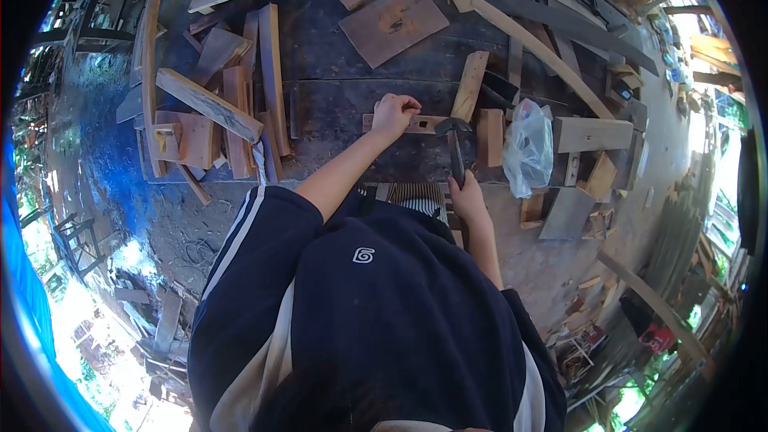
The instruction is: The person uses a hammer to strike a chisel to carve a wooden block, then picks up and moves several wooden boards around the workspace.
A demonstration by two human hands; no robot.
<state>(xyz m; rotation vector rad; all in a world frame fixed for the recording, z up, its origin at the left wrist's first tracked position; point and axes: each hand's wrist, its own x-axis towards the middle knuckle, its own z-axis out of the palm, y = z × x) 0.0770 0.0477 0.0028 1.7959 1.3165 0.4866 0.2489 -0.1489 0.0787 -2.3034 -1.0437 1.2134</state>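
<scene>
Two hands, one hammer, one slotted wooden strip. The left hand was placed over the strip's left part, fingers curled, seemingly to steady it; whether anything was pinched could not be told. By the right hand, the hammer's handle was gripped, its head kept at the strip's right end, apparently for control. Beyond the strip, a square board was laid flat; to its right were set a block and a plastic bag.
</scene>
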